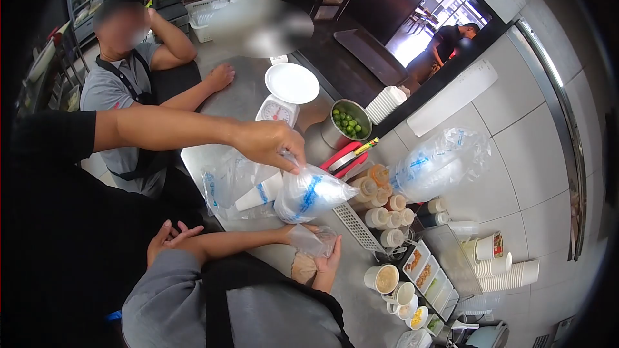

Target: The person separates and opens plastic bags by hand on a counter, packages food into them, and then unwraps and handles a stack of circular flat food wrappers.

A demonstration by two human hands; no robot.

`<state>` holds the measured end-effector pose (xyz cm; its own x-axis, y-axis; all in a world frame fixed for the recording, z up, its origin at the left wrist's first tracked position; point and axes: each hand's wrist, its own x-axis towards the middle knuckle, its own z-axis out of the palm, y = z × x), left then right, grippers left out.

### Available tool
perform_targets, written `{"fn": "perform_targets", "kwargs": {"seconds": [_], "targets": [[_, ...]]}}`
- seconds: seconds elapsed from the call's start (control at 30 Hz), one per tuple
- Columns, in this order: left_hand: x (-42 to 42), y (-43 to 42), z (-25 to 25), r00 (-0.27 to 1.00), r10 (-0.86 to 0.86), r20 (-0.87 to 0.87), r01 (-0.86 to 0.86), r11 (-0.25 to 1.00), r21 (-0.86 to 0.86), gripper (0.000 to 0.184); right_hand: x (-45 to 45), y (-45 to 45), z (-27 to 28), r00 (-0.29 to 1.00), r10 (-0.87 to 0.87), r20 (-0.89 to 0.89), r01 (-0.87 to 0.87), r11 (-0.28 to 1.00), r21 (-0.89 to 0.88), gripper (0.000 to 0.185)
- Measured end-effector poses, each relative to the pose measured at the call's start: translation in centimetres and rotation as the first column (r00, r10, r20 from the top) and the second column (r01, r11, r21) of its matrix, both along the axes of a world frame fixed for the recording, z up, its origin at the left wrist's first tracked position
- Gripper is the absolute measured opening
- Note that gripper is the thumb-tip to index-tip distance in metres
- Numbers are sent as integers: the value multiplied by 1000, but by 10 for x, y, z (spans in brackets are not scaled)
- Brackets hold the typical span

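My left hand [274, 144] reaches over the steel counter, its fingers closed on the top of a clear plastic bag [306, 194] with blue print and something white inside. Beside that bag lie a white sleeve with blue print [261, 192] and more crumpled clear plastic [222, 183]. My right hand [169, 238] is low by my body, behind a co-worker's grey sleeve, with its fingers apart and nothing seen in them. Close to the bag, that co-worker's hands [330, 259] hold a small clear plastic bag [313, 240].
A second co-worker [135, 64] leans on the counter [248, 77]. A dial scale [277, 111], a pot of limes [348, 122], sauce bottles [380, 200], a large bag [445, 161] and a topping tray [429, 277] stand along the wall side. Another person [445, 45] is beyond the opening.
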<state>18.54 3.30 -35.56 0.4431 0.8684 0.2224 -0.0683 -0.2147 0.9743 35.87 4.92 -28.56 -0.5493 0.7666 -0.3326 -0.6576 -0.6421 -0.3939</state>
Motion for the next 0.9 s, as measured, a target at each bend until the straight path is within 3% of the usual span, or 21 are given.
{"fn": "perform_targets", "kwargs": {"seconds": [0.63, 0.73, 0.77, 0.8, 0.83, 0.87, 0.9], "targets": [[1, 0, 19, 999, -49, 3, 49, 997, -61, 37, 0, 0, 0, 999, 11, 33, -11, 1000, -3, 51], [-1, 0, 36, 996, -89, -1, 89, 988, -128, 36, 2, -15, 15, 983, -40, 181, 41, 999, 1, 51], [-2, 0, 52, 993, -115, 5, 113, 967, -227, 36, 2, -29, 24, 968, -72, 242, 66, 997, 34, 51], [-1, -2, 71, 989, -141, 51, 150, 930, -336, 36, 8, -39, 31, 939, -123, 321, 83, 987, 134, 51], [0, -2, 91, 980, -156, 121, 194, 879, -436, 35, 19, -38, 15, 933, -103, 346, 64, 990, 124, 46], [-3, -2, 108, 935, -176, 309, 314, 817, -484, 30, 31, -34, 2, 923, -83, 376, 43, 993, 113, 42], [-6, -2, 126, 859, -174, 481, 437, 739, -514, 24, 43, -34, 8, 954, -92, 285, 25, 973, 230, 38]]}}
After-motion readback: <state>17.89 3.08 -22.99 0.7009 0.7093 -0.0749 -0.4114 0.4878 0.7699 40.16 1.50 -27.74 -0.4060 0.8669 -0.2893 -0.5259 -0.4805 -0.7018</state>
